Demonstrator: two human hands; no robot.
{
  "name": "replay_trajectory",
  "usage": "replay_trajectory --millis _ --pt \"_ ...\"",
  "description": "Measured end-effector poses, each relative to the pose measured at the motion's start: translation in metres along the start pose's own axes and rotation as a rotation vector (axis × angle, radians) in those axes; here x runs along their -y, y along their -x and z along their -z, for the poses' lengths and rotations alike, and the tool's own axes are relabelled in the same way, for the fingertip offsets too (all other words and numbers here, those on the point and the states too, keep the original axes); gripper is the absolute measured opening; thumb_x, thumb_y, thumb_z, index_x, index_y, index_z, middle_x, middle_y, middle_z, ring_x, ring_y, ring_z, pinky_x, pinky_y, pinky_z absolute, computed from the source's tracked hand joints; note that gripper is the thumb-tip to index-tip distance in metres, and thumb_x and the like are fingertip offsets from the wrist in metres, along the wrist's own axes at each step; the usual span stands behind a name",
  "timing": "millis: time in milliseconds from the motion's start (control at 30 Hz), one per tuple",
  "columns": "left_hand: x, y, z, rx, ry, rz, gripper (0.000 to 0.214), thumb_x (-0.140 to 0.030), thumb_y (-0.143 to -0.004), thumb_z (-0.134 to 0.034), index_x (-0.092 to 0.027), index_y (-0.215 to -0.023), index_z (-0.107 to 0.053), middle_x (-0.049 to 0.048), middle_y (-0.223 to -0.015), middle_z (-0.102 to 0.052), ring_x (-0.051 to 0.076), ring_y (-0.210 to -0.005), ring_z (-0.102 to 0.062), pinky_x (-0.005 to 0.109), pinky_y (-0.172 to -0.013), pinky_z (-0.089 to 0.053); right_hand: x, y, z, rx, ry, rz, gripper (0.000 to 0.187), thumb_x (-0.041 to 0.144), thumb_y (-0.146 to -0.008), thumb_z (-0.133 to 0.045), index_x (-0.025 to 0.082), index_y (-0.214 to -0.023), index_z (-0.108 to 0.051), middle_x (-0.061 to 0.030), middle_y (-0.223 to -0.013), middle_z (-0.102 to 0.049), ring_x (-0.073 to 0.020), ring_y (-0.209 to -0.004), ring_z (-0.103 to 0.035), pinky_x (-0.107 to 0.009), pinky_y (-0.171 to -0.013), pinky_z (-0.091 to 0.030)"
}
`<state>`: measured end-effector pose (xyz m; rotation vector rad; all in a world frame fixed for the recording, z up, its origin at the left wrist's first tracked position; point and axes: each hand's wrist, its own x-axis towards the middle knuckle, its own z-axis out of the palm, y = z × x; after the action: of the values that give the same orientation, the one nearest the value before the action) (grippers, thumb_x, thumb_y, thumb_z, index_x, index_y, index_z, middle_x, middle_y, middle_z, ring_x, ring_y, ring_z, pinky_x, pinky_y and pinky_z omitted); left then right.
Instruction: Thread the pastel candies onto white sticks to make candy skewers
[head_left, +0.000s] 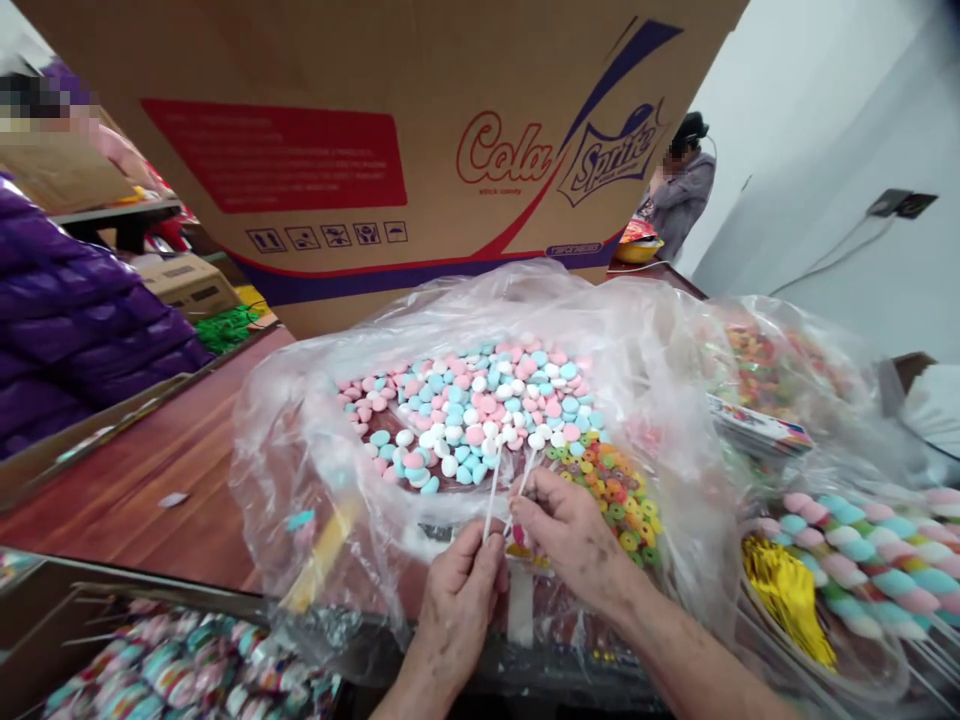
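Observation:
My left hand (461,595) is closed on a thin white stick (492,495) that points up and away from me. Close beside it, my right hand (574,535) pinches another white stick (529,466) between thumb and fingers. Just beyond the stick tips lies a spread of pink, blue and white candies (487,405) on a clear plastic bag (300,400). Small ring-shaped candies (619,495) in yellow, orange and green are heaped next to my right hand. Whether anything is threaded low on the sticks is hidden by my fingers.
A large cardboard box (427,60) stands behind the candies. At right are finished-looking candy skewers (855,570), gold twist ties (787,600) in a clear tub, and a bag of gummies (772,360). Wrapped candies (187,670) fill a box at lower left. Another person (682,195) is at the back.

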<state>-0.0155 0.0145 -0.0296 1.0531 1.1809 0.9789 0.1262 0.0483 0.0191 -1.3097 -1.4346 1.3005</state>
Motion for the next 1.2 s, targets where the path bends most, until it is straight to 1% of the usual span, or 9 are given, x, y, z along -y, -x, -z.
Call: replay_trajectory --millis 167,333,500,600,700,900,1033,1100,1200 --pt "0.009 -0.002 0.001 0.006 0.009 -0.03 0.032 -0.048 -0.087 -0.055 -0.017 -0.081 -0.058 -0.0055 -0.054 -0.045 0.006 -0.042 -0.032 0.018 -0.04 -0.023 -0.002 -0.005 0.01 0.075 0.12 -0.005 0.018 0.029 -0.086 -0.05 0.019 -0.073 -0.056 0.0054 -0.058 -0.05 -0.0105 -0.055 -0.045 -0.022 -0.053 -0.037" --pt "0.014 0.002 -0.002 -0.144 0.141 -0.05 0.035 -0.052 -0.087 -0.055 -0.017 -0.082 -0.057 -0.0076 -0.051 -0.042 0.005 -0.039 -0.026 0.018 -0.038 -0.018 0.011 -0.031 0.028 -0.105 0.618 0.303 0.023 0.021 -0.094 -0.042 0.017 -0.102 -0.063 -0.0043 -0.092 -0.065 -0.0174 -0.083 -0.058 -0.03 -0.077 -0.045" --pt "0.023 0.004 -0.001 -0.213 0.162 -0.121 0.038 -0.054 -0.087 -0.055 -0.017 -0.075 -0.054 -0.0069 -0.054 -0.042 0.004 -0.042 -0.028 0.017 -0.039 -0.02 0.014 -0.074 -0.003 0.241 1.076 0.715 0.024 0.011 -0.093 -0.047 0.018 -0.109 -0.063 -0.0112 -0.118 -0.063 -0.0233 -0.109 -0.052 -0.037 -0.095 -0.043" --pt "0.023 0.003 -0.001 -0.231 0.147 -0.134 0.04 -0.055 -0.088 -0.054 -0.018 -0.071 -0.052 -0.0071 -0.053 -0.041 0.005 -0.042 -0.029 0.017 -0.039 -0.021 0.005 -0.092 -0.028 0.296 1.231 0.915 0.026 0.02 -0.095 -0.048 0.024 -0.118 -0.059 -0.0093 -0.136 -0.052 -0.0264 -0.124 -0.043 -0.042 -0.095 -0.043" --pt "0.02 0.002 -0.001 -0.247 0.125 -0.115 0.042 -0.057 -0.086 -0.054 -0.018 -0.068 -0.051 -0.0073 -0.049 -0.04 0.005 -0.039 -0.028 0.018 -0.038 -0.021 -0.005 -0.102 -0.033 0.335 1.312 1.024 0.024 0.026 -0.097 -0.046 0.024 -0.117 -0.059 -0.0081 -0.135 -0.053 -0.0271 -0.127 -0.04 -0.042 -0.092 -0.043" --pt "0.019 0.0 -0.002 -0.265 0.103 -0.101 0.043 -0.056 -0.086 -0.054 -0.019 -0.065 -0.049 -0.0072 -0.049 -0.04 0.005 -0.038 -0.027 0.018 -0.038 -0.021 -0.016 -0.103 0.008 0.387 1.434 0.983 0.015 0.022 -0.095 -0.051 0.017 -0.1 -0.064 -0.0093 -0.11 -0.065 -0.0257 -0.112 -0.048 -0.04 -0.089 -0.039" --pt "0.017 0.002 -0.002 -0.25 0.128 -0.106 0.044 -0.056 -0.085 -0.055 -0.019 -0.063 -0.048 -0.0073 -0.048 -0.038 0.005 -0.039 -0.027 0.018 -0.038 -0.02 -0.005 -0.089 0.032 0.37 1.531 0.78 0.013 0.015 -0.091 -0.053 0.016 -0.086 -0.066 -0.0086 -0.09 -0.066 -0.0253 -0.095 -0.051 -0.038 -0.079 -0.038" --pt "0.015 0.004 -0.003 -0.241 0.161 -0.108 0.044 -0.056 -0.085 -0.056 -0.019 -0.063 -0.048 -0.0071 -0.049 -0.039 0.005 -0.04 -0.027 0.018 -0.038 -0.02 0.008 -0.083 0.035 0.374 1.549 0.708 0.012 0.013 -0.087 -0.056 0.015 -0.08 -0.065 -0.0087 -0.083 -0.065 -0.0251 -0.09 -0.051 -0.038 -0.078 -0.038" --pt "0.014 0.007 -0.004 -0.247 0.22 -0.12 0.045 -0.058 -0.084 -0.058 -0.018 -0.064 -0.047 -0.0071 -0.051 -0.039 0.005 -0.041 -0.028 0.017 -0.039 -0.02 0.026 -0.085 0.022 0.358 1.464 0.758 0.009 0.017 -0.087 -0.056 0.014 -0.082 -0.064 -0.0094 -0.087 -0.063 -0.0243 -0.09 -0.049 -0.038 -0.081 -0.038"
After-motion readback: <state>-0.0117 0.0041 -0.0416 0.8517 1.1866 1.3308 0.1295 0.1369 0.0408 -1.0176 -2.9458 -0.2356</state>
